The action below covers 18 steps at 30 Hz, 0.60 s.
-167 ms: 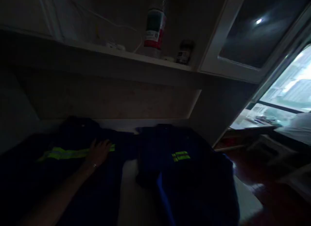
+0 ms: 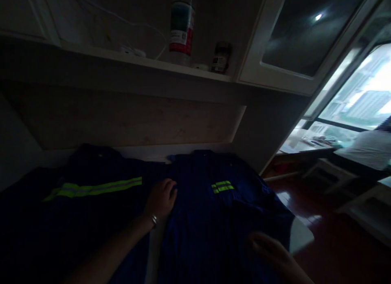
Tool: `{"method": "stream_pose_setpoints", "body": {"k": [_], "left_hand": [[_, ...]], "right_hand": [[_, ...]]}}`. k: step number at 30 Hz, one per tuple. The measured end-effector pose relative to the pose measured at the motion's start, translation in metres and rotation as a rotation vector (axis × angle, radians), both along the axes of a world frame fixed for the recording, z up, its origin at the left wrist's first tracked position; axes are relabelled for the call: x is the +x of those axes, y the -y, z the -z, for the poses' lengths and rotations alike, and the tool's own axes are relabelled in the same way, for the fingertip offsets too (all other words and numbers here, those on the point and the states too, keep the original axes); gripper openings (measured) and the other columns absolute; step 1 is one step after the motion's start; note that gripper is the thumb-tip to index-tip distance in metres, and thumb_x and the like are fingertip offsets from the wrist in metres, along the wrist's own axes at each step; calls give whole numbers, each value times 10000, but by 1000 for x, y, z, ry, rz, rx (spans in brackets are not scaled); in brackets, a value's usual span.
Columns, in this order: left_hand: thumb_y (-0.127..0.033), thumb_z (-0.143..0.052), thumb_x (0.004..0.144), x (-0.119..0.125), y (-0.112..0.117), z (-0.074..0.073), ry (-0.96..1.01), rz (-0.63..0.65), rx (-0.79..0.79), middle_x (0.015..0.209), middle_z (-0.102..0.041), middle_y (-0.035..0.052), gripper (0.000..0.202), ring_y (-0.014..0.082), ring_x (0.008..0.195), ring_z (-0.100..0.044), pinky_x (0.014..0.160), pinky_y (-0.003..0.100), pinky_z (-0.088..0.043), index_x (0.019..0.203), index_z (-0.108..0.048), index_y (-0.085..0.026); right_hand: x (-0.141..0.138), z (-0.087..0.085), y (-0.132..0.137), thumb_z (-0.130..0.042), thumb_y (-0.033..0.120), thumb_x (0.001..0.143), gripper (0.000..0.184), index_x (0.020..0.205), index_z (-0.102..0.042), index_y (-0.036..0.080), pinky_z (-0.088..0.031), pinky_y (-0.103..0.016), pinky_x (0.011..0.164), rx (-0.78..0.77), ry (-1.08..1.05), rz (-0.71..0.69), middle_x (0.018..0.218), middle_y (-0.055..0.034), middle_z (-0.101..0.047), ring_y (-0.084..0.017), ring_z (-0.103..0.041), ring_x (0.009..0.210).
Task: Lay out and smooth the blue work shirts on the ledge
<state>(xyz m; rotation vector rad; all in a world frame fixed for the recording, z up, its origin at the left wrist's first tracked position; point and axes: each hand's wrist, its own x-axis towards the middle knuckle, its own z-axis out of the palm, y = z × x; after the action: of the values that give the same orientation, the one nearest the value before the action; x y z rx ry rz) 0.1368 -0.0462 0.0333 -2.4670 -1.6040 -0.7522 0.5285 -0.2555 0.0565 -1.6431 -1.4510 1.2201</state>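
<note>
Left hand (image 2: 161, 199) on blue jacket (image 2: 210, 223), right hand (image 2: 270, 251) blurred over it

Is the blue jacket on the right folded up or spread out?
Spread out: the right jacket lies flat, collar at the far end, chest stripe showing, left hand at its edge.

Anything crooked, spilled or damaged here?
Nothing stands out. The left jacket and right jacket lie side by side; the left hand rests where they meet, the right hand on the right jacket. Dim light hides detail.
</note>
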Motion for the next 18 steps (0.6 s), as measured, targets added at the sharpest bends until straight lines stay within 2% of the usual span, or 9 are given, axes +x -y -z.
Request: {"method": "stream_pose_setpoints", "body": {"k": [3, 5, 6, 8, 9, 11, 13, 14, 18], "left_hand": [[-368, -465, 920, 62, 24, -3, 143, 52, -202, 1257, -581, 110, 378, 204, 1143, -562, 1009, 314, -420, 1220, -572, -164], [-461, -543, 861, 84, 33, 4, 139, -21, -364, 1293, -556, 143, 526, 257, 1174, -545, 1016, 361, -421, 1271, -542, -132], [-508, -591, 814, 90, 36, 8, 116, -53, -427, 1319, -541, 163, 615, 302, 1200, -524, 1020, 408, -417, 1291, -534, -124], [-518, -687, 719, 93, 39, 16, 100, -62, -491, 1390, -494, 187, 719, 382, 1266, -450, 1037, 493, -386, 1307, -537, -133], [-465, -714, 702, 92, 39, 19, 154, -39, -509, 1413, -481, 180, 677, 393, 1298, -413, 1059, 509, -356, 1284, -565, -151], [-319, -684, 742, 87, 38, 22, 381, -12, -552, 1355, -549, 145, 407, 350, 1313, -411, 1103, 480, -301, 1125, -663, -185], [-216, -596, 801, 80, 32, 20, 633, -64, -605, 1187, -654, 109, 172, 284, 1255, -491, 1108, 426, -295, 936, -702, -206], [-197, -560, 822, 76, 28, 17, 729, -112, -620, 1125, -678, 100, 160, 264, 1223, -525, 1101, 411, -304, 905, -697, -211], [-207, -437, 887, 59, 19, 5, 1056, -309, -627, 1134, -688, 117, 302, 230, 1133, -608, 1018, 390, -409, 1123, -624, -184]], "right_hand": [[11, 5, -62, -542, 659, 806, 558, 1125, -643, 212, -511, -392, 896, 186, 142, 264, 1098, -89, -671, -281, -616, 1046], [22, 12, -108, -498, 667, 791, 608, 1149, -619, 191, -455, -471, 972, 345, 457, 448, 1229, -138, -606, -324, -553, 1151], [27, 18, -128, -492, 650, 797, 616, 1212, -590, 205, -395, -540, 1020, 352, 649, 465, 1330, -143, -543, -348, -487, 1233], [39, 30, -156, -483, 614, 822, 639, 1342, -502, 242, -300, -635, 1051, 274, 936, 371, 1479, -123, -406, -368, -386, 1324], [45, 37, -165, -479, 604, 836, 659, 1392, -453, 251, -303, -641, 1044, 206, 1000, 279, 1507, -114, -374, -367, -376, 1333], [54, 47, -174, -431, 594, 874, 663, 1423, -424, 223, -395, -571, 994, 111, 1025, 147, 1487, -130, -406, -354, -428, 1298], [59, 52, -176, -366, 534, 921, 562, 1366, -497, 218, -462, -485, 915, 82, 1047, 116, 1403, -142, -502, -332, -500, 1233], [60, 52, -177, -340, 477, 938, 491, 1309, -549, 233, -468, -468, 892, 86, 1077, 112, 1355, -136, -545, -322, -529, 1200], [69, 43, -179, -313, 309, 920, 370, 1040, -656, 242, -470, -429, 834, 130, 1105, 97, 1148, -111, -660, -275, -645, 994]]}}
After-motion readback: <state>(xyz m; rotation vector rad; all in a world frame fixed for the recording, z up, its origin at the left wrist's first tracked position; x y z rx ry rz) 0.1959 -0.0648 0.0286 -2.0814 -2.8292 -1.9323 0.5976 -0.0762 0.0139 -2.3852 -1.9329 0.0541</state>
